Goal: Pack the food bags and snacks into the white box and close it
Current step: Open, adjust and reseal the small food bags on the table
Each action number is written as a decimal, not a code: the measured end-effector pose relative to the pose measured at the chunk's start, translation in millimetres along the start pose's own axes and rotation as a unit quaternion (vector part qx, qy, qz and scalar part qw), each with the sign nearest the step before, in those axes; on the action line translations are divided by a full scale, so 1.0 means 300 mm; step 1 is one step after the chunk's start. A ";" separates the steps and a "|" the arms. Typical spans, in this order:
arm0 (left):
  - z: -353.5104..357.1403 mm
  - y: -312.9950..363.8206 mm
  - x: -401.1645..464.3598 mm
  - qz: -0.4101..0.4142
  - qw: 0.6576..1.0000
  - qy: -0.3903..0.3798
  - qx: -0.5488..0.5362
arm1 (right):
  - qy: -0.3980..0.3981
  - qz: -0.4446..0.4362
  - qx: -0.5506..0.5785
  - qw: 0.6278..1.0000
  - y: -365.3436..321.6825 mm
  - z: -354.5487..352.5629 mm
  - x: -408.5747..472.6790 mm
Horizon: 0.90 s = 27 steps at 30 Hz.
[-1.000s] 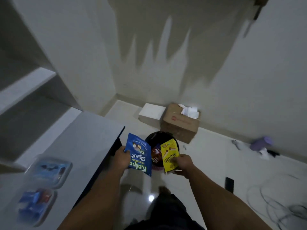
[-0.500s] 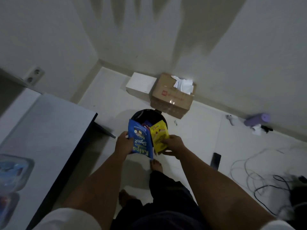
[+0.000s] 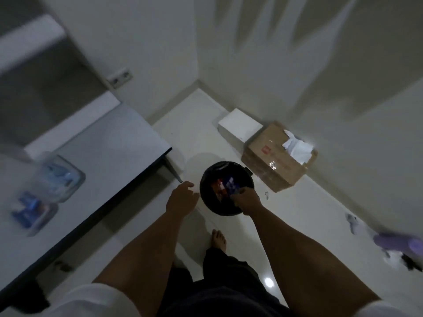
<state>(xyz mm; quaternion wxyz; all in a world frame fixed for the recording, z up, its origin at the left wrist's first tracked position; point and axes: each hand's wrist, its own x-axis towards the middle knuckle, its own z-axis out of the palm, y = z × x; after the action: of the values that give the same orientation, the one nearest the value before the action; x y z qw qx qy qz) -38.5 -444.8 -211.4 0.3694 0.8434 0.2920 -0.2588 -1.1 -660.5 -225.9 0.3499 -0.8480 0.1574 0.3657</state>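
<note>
**Both arms extended forward and down; right hand at the black bin**

Landmark: black bin. The left hand hangs just left of the bin's rim, fingers loosely curled, holding nothing, not touching the bin. The right hand sits over the bin's right rim, fingers bent down into the opening; blur hides whether they grip anything. Both forearms are bare, with white sleeves at the upper arms. One bare foot stands on the near side of the bin.
</note>
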 end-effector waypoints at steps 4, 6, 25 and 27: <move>-0.123 -0.117 -0.086 -0.014 0.999 0.033 -0.006 | -0.027 -0.082 -0.072 0.994 -0.111 0.113 -0.024; -0.201 -0.184 -0.127 -0.022 0.997 0.068 -0.040 | -0.032 -0.110 -0.096 0.989 -0.172 0.179 -0.034; -0.891 -1.467 -0.664 -0.153 0.893 0.319 -0.278 | -0.137 -0.351 -0.136 0.916 -0.857 1.329 -0.660; -0.910 -1.571 -0.717 -0.169 0.886 0.329 -0.280 | -0.136 -0.367 -0.145 0.909 -0.889 1.439 -0.725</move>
<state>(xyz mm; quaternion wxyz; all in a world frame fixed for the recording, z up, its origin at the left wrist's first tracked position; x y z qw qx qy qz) -450.2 -35.9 -131.7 0.4235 0.6794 0.5954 0.0677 -230.5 -164.2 -149.9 0.3505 -0.8292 -0.2691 0.3422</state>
